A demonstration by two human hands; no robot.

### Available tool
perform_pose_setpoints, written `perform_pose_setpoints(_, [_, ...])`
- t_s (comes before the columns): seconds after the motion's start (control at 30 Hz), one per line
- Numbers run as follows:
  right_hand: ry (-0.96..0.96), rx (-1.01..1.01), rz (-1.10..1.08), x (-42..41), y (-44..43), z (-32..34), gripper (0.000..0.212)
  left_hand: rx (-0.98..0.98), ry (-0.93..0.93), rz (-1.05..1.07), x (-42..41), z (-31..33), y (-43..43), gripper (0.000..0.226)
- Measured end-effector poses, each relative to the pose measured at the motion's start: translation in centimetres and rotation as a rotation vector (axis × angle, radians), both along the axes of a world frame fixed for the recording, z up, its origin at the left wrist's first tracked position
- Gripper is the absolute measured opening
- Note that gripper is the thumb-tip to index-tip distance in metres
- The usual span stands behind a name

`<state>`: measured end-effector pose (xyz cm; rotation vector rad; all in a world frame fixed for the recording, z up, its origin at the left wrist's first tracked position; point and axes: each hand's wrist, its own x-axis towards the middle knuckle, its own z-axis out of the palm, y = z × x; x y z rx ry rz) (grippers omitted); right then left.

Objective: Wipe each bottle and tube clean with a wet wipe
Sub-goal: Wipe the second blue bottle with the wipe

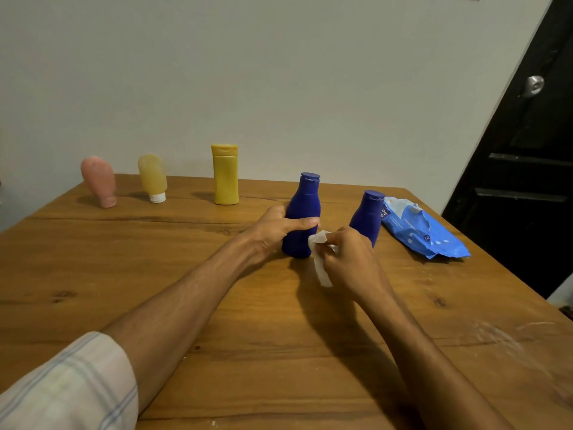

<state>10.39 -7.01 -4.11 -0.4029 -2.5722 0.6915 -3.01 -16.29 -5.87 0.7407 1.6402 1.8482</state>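
Note:
My left hand (276,228) grips a dark blue bottle (302,206) standing upright on the wooden table (155,274). My right hand (350,259) holds a crumpled white wet wipe (321,262) against the bottle's lower right side. A second dark blue bottle (369,215) stands just behind my right hand. Further back stand a yellow bottle (225,175), a pale yellow tube (152,178) on its white cap, and a pink tube (98,181) on its cap.
A blue pack of wet wipes (424,231) lies at the right, near the table's edge. A white wall runs behind the table, and a black door (527,150) stands at the right. White smears mark the tabletop at the near right (502,336).

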Motion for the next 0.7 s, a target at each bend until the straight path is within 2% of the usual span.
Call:
perform_pose_setpoints(0.3, [-0.042, -0.037, 0.008, -0.30, 0.15, -0.49, 0.023, -0.013, 0.038, 0.050, 0.12, -0.17, -0.22, 0.052])
perform_pose_setpoints(0.47, [-0.084, -0.037, 0.000, -0.67, 0.36, -0.88, 0.030, -0.027, 0.042, 0.055, 0.44, -0.11, -0.35, 0.036])
perform_pose_setpoints(0.7, [-0.079, -0.043, -0.001, -0.84, 0.22, -1.05, 0.029, -0.029, 0.052, 0.067, 0.86, -0.27, -0.72, 0.036])
